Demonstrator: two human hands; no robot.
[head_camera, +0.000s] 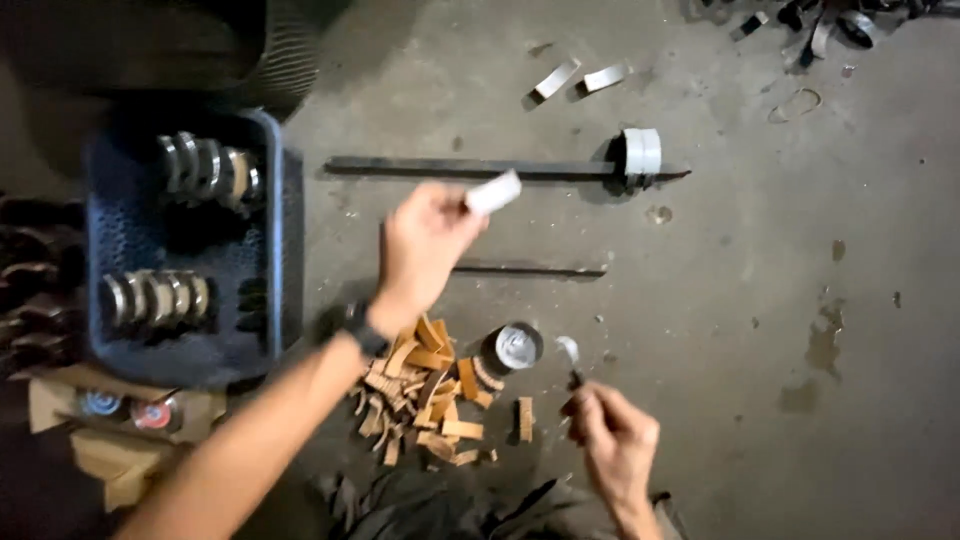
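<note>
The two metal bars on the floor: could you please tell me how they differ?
The upper bar is longer and thicker; the lower bar is shorter and thinner. The upper bar carries a curved metal band near its right end; the lower bar carries nothing. The left hand overlaps the lower bar's left end, while the upper bar shows whole. Both lie flat, dark and roughly parallel.

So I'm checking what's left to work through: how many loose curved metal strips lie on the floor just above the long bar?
2: one metal strip and a second strip beside it, above the long bar. More bent pieces sit blurred at the top right.
</note>
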